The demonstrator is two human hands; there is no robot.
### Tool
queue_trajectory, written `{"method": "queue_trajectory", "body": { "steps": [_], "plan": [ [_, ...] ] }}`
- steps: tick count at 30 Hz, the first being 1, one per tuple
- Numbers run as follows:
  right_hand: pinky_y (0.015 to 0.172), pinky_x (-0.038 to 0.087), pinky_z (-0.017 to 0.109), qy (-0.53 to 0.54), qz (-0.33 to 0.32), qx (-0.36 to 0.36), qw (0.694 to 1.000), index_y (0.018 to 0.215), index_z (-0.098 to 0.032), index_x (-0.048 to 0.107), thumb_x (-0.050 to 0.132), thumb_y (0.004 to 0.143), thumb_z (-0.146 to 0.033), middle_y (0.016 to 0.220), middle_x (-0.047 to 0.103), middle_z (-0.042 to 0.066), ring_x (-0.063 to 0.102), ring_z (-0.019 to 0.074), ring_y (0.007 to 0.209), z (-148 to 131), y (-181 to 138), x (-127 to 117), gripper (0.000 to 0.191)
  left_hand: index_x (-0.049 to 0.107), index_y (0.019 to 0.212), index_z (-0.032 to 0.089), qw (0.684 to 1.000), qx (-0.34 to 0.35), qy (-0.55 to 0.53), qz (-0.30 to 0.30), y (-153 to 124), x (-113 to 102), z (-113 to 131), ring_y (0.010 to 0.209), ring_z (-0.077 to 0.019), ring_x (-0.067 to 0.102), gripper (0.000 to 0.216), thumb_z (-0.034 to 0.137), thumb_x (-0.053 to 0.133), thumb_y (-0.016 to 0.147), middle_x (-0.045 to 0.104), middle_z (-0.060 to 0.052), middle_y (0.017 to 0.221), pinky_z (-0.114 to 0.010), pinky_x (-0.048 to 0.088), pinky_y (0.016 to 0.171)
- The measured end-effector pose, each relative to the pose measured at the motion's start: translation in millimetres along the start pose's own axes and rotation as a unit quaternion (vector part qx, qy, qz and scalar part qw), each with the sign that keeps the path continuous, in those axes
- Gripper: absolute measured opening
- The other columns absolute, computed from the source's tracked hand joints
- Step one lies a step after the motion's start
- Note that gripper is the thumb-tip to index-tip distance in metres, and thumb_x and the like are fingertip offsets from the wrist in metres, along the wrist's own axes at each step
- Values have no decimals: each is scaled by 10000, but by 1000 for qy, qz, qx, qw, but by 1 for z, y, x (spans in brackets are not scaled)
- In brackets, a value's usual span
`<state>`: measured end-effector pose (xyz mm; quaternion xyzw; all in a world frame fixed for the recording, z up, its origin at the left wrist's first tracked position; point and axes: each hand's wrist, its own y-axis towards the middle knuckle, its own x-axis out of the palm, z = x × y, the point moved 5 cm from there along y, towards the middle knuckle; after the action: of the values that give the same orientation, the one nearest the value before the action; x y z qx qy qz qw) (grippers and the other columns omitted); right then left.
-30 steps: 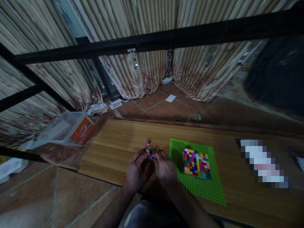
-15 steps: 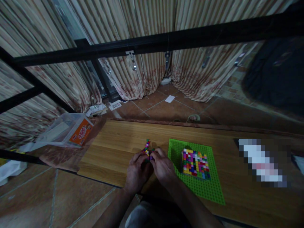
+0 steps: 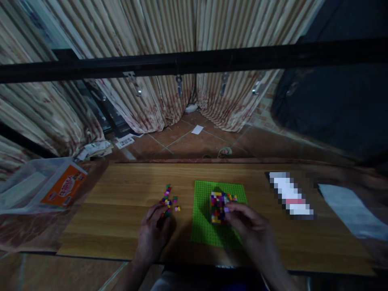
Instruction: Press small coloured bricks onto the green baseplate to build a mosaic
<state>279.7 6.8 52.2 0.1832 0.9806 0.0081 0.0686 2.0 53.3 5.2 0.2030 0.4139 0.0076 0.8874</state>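
A green studded baseplate (image 3: pixel 203 226) lies on the wooden table (image 3: pixel 121 194). On it stands a square block of many-coloured small bricks (image 3: pixel 218 204). My right hand (image 3: pixel 245 224) reaches over that block, its fingertips pinched at the block's near right side, perhaps on a small brick. A little pile of loose coloured bricks (image 3: pixel 168 200) lies left of the baseplate. My left hand (image 3: pixel 154 230) rests on the table just below the pile, its fingers curled and touching the nearest bricks.
A clear plastic box with an orange label (image 3: pixel 51 188) sits at the table's left end. A blurred white object (image 3: pixel 291 196) and a pale sheet (image 3: pixel 348 210) lie at the right. A black bar (image 3: pixel 194 62) crosses overhead. Beyond are curtains and tiled floor.
My right hand has left the loose pile and moved right onto the coloured block. My left hand stays by the pile. The camera has swung to the right.
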Motion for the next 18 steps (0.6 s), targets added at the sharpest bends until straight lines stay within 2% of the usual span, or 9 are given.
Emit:
{"method": "queue_trajectory", "body": {
  "steps": [1,4,9,14,18],
  "plan": [
    [724,537,276,-20,23,-18,999,906,-239,722,666,803,-318,908,720,30,671,177,827,2,8,-12,141,633,1079,215,1000,-1,2,2,0,0,-1,1045,-236,633,225,231,554,869,634,-90,1139,-413,543,920],
    [758,528,308,-117,15,-90,989,941,-242,727,617,845,-316,940,701,40,655,188,861,4,32,-31,164,639,1064,210,1000,5,8,7,0,1,-2,1045,-236,636,215,253,552,872,641,-89,1131,-417,537,936],
    [824,512,337,-224,-31,-173,959,907,-246,744,550,885,-278,943,701,45,645,197,907,4,53,-28,198,642,1039,201,1000,14,20,12,1,1,-1,1032,-236,642,205,285,543,880,650,-95,1110,-417,539,931],
    [825,511,336,-227,-77,-168,956,912,-261,743,552,893,-295,944,702,36,645,196,913,8,59,-24,195,646,1030,202,1000,7,20,10,1,1,-2,1024,-236,647,207,298,538,883,650,-96,1109,-410,547,918],
    [843,512,345,-193,-87,-122,970,1015,-269,730,588,866,-329,973,707,37,655,197,919,12,65,-28,215,645,1036,202,1000,3,25,5,1,1,-3,1026,-236,646,210,295,535,884,647,-98,1112,-415,543,924]
  ]
}}
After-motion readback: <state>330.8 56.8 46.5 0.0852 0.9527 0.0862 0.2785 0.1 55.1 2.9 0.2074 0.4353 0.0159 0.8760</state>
